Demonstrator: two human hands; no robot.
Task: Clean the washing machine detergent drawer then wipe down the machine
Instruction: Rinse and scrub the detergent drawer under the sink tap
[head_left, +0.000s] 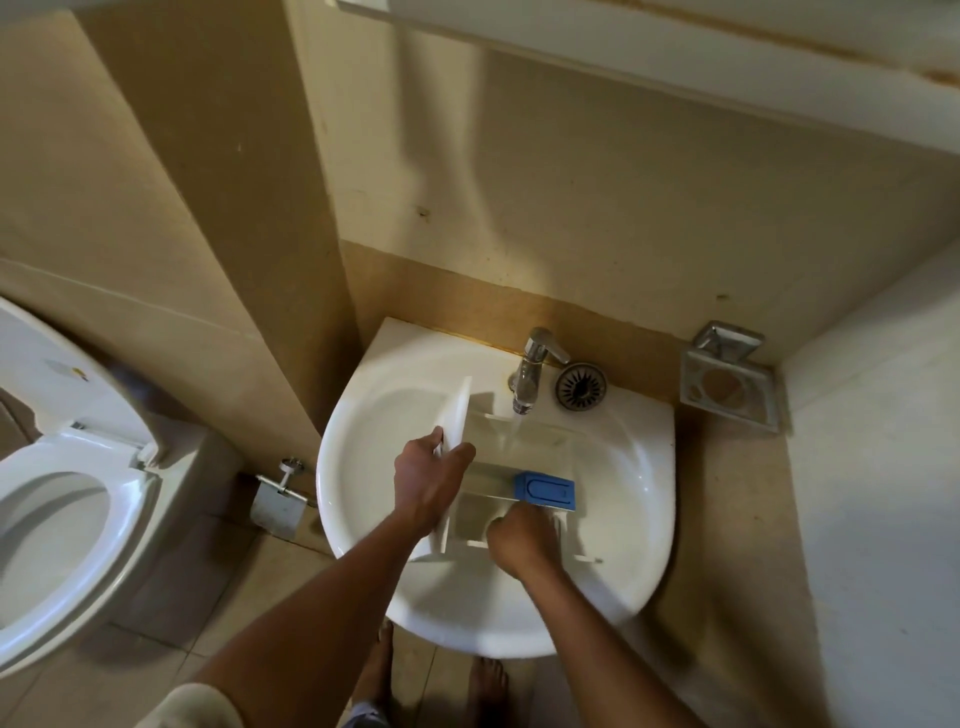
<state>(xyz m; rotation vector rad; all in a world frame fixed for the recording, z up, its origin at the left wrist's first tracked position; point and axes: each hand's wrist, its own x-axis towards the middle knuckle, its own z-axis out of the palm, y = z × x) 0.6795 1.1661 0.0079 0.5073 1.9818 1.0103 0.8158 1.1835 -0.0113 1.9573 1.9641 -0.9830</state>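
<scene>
Gripping white plastic detergent drawer (457, 410) by front with left hand (426, 483); reaching inside with curled right hand (519, 540), hold indiscernible.

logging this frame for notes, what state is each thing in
detergent drawer: in the sink, under the stream
tap: running
blue insert: sits in the drawer
left hand: grips the drawer's front panel
right hand: curled inside a compartment, contents hidden
toilet lid: up
drain strainer: lying on the sink rim
</scene>
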